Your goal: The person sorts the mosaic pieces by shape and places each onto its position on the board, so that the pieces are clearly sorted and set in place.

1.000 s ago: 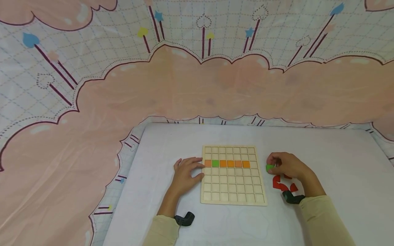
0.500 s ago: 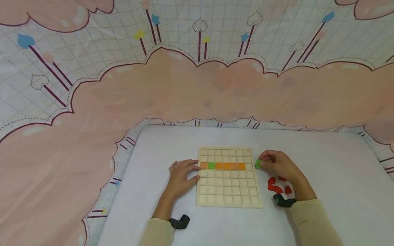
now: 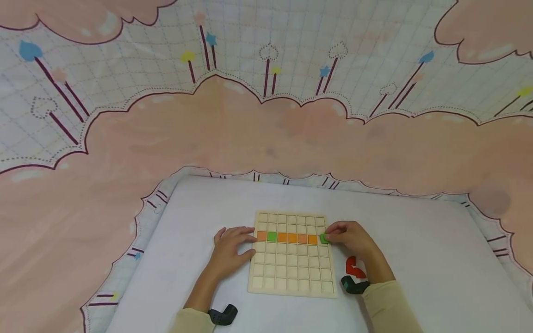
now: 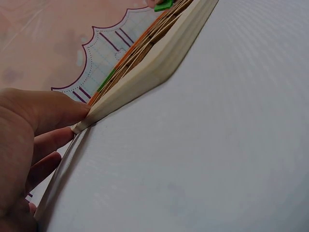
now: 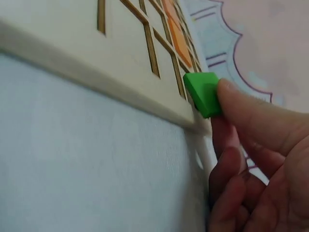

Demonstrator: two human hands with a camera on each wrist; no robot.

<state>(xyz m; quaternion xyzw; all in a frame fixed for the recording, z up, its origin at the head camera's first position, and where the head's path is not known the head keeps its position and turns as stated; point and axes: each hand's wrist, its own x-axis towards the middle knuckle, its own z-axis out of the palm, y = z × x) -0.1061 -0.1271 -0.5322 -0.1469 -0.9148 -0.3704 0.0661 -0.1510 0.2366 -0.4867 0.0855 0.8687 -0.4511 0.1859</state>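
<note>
Cream board (image 3: 287, 270) here, gridded in brown; its tile row (image 3: 292, 238) mixed oranges and one green. Another green tile (image 3: 323, 239) shows at two o'clock, red pieces (image 3: 351, 264) past three, peach-and-white patterned cloth (image 3: 250, 134) at twelve.

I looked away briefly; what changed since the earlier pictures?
The right hand, still pinching the green tile, moved left from beside the board to the right end of the tile row. The left hand stayed at the board's left edge; the row is unchanged.
</note>
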